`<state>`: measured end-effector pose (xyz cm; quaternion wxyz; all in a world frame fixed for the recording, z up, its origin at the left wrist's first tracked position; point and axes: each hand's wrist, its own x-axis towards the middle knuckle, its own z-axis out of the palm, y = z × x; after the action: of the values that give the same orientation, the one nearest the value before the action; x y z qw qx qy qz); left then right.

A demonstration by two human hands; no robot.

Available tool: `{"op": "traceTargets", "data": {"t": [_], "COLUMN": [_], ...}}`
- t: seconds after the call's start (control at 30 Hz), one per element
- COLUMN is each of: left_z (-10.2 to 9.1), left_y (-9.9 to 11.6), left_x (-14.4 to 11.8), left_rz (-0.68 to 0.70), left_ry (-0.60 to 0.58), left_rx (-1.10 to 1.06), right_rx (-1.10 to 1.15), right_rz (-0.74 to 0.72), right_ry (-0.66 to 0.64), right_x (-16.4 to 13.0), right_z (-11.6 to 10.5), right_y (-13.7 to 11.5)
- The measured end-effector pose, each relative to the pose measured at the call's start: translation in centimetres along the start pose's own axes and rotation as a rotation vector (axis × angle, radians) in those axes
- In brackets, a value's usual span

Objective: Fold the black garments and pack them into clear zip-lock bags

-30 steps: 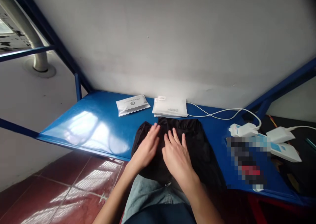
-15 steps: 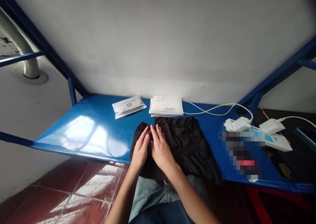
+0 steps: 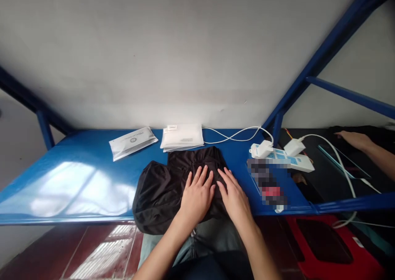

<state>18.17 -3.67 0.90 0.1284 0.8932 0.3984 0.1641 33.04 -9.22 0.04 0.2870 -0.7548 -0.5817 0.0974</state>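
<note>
The blue bench point(image 3: 77, 169) is carrying a black garment point(image 3: 163, 185) lying at its near edge. The left hand point(image 3: 197, 195) and right hand point(image 3: 236, 195) are pressing flat on it, grip apart, fingers spread. White packets point(image 3: 182, 137) are lying just beyond.

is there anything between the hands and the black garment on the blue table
Nothing visible. The left hand and the right hand both lie flat, palms down, directly on the black garment, side by side, fingers spread.
</note>
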Motion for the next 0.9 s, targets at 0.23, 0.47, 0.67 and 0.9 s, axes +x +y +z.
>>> {"op": "traceTargets", "data": {"t": [0.23,0.47,0.67,0.9], "left_z": [-2.7,-3.5,-4.8,-10.5], "left_y": [-4.7,-8.6,-8.5,-12.8], "left_x": [-2.2,-6.0,-5.5,1.9], "left_rz": [-0.104,-0.129,-0.135,-0.158], "left_ry": [0.164,0.057,0.004,0.059], "left_rx": [-0.052,0.208,0.199,0.058], "right_rx": [-0.301,-0.374,-0.445,0.099], "right_rz": [-0.074,-0.386,-0.434,-0.43], "right_ry": [-0.262,-0.596,-0.706,-0.824], "right_x": [3.7,10.3,12.1,12.3], "right_z": [-3.6,-4.0,-4.4,-6.9], "right_y": [-3.6,-3.8,-3.9,-3.8]}}
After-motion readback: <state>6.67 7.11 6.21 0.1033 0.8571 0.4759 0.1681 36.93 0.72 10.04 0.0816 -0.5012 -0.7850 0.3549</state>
